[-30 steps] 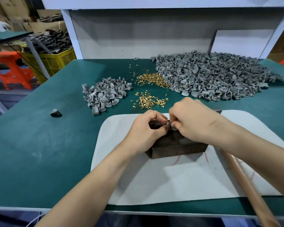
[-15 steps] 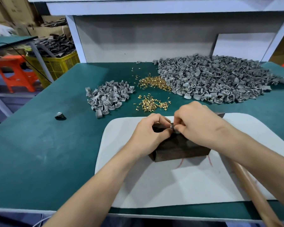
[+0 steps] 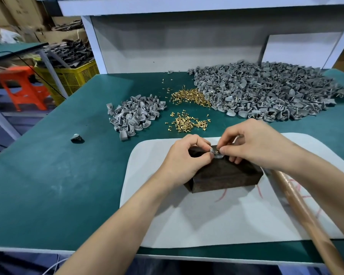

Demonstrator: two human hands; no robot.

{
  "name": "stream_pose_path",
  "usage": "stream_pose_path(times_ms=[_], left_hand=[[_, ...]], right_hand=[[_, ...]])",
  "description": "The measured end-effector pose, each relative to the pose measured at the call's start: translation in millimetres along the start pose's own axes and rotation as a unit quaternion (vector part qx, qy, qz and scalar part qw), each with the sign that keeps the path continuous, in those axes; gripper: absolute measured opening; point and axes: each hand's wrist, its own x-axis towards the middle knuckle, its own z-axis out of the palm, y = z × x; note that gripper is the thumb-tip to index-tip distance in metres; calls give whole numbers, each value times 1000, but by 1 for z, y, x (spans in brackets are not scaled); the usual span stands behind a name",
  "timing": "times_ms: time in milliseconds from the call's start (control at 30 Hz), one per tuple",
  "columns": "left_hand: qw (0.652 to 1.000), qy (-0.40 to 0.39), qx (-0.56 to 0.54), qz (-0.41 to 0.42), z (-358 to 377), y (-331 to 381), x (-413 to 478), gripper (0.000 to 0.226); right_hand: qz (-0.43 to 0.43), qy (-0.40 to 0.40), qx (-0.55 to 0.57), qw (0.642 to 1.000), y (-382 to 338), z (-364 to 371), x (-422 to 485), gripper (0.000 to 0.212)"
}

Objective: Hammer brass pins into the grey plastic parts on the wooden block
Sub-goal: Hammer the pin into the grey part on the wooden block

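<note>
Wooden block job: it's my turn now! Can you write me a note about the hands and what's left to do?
Left hand pinches the small grey plastic part on the dark wooden block.
Right hand pinches a brass pin at the part's top.
Long wooden hammer handle lies on the white mat, unheld.
Done: part placed, pin at the part.
Left: take the hammer, drive the pin. Loose brass pins and the big heap of grey parts wait behind.

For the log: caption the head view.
Left hand steadies grey part on wooden block; right hand pinches brass pin onto it.
</note>
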Motion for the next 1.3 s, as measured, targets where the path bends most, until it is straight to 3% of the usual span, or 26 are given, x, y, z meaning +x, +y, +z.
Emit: stream_pose_path(times_ms=[167,333,433,700,933,1233,1300], left_hand=[[1000,0,3,5,0,0,0,25],[1000,-8,-8,3,0,-1,0,25],[1000,-7,-4,3,0,-1,1,24],[1000,-11,-5,5,0,-2,1,13],[1000,-9,-1,8,-1,-3,2,18],[1000,-14,22,10,-1,-2,1,12],[1000,-10,24,15,-1,-1,1,16]], right_hand=[[-10,7,-40,999,-3,1,0,14],[-53,22,-238,970,-16,8,1,11],[-68,22,-273,959,-20,10,1,11],[-68,51,-180,980,-11,10,-3,8],[-30,36,-139,989,-10,6,2,21],[-33,18,-171,984,-11,6,4,21],[-25,2,-69,997,-6,0,-2,17]])
